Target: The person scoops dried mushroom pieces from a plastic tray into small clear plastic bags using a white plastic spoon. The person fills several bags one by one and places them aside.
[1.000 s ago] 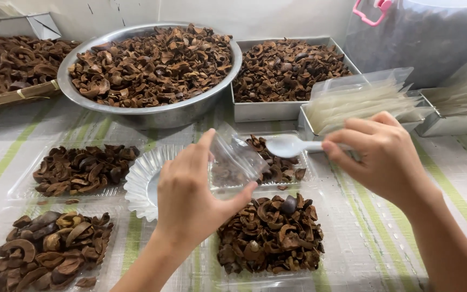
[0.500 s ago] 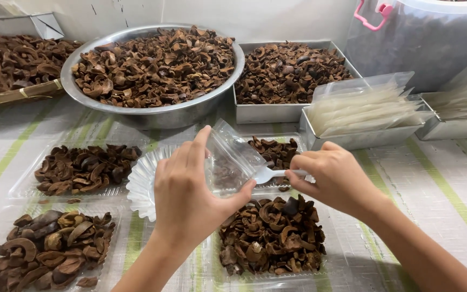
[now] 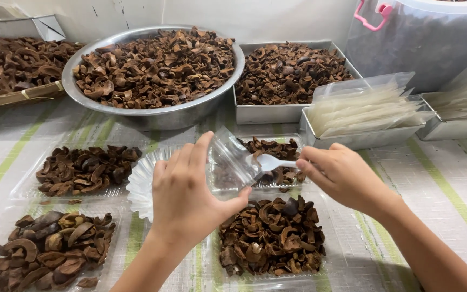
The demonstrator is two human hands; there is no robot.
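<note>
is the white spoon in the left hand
No, the right hand pinches the white spoon, while the left hand holds a small clear bag.

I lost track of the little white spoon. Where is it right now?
In the head view, centre, the white spoon is pinched in the right hand, its bowl poking into the small clear bag that the left hand holds.

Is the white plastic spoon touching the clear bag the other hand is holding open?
Touching: the head view shows the white plastic spoon tip inside the clear bag mouth.
</note>
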